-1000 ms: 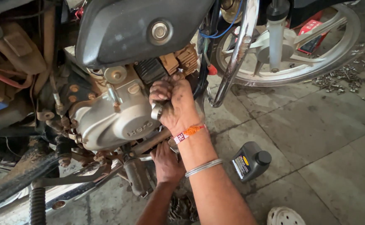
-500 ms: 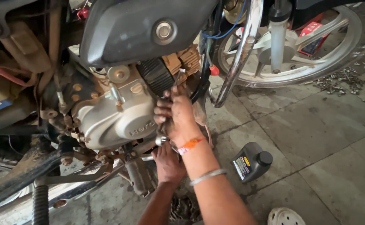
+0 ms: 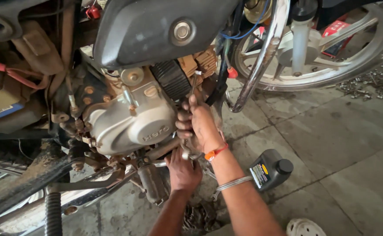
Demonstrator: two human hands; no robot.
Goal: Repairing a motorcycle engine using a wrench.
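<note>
Two hands at engine (image 3: pixel 130 122) | our right hand (image 3: pixel 200 124) gripped a wrench (image 3: pixel 193 87) to turn it | left hand (image 3: pixel 182 170) braced underneath, grip unclear

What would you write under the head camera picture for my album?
Two hands, right hand and left hand, work at a motorcycle engine, oil bottle nearby.

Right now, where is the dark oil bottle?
In the head view, the oil bottle lies on the concrete floor, just right of the right hand.

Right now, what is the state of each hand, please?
Left hand: under the engine, grip cannot be told.
Right hand: closed on a thin metal tool.
</note>
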